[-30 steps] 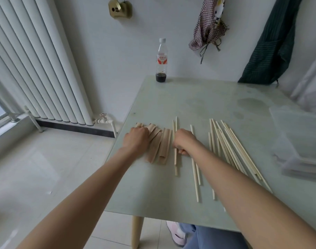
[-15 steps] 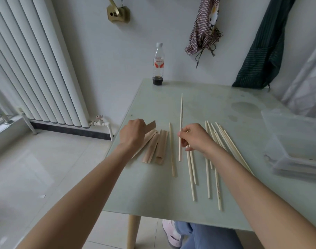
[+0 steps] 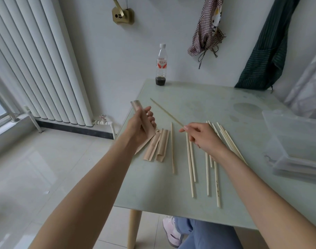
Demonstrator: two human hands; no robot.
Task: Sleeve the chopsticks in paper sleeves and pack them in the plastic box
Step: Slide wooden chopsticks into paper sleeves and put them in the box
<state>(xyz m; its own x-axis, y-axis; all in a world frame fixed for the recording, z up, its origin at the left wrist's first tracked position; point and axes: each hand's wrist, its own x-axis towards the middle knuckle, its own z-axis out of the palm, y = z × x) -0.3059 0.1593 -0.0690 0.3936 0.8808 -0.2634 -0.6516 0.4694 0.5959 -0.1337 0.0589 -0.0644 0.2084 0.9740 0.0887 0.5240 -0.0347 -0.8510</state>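
Observation:
My left hand [image 3: 142, 129] holds one brown paper sleeve [image 3: 137, 107] lifted off the table, its open end pointing up and away. My right hand [image 3: 203, 136] pinches a single wooden chopstick [image 3: 166, 112] that slants up to the left, its tip apart from the sleeve's mouth. A small pile of paper sleeves [image 3: 158, 147] lies flat under my left hand. Several loose chopsticks [image 3: 190, 164] lie on the table around my right wrist, and one [image 3: 172, 148] lies alone beside the sleeves. The clear plastic box [image 3: 295, 144] sits at the right edge.
The pale green glass table [image 3: 198, 101] stands against a white wall. A plastic bottle [image 3: 161, 65] with dark liquid stands at its far edge. A white radiator [image 3: 37, 60] fills the left. Cloths hang on the wall behind. My knees are below the near edge.
My left hand has lifted one sleeve off the pile. My right hand has raised one chopstick and swung its tip left toward the sleeve.

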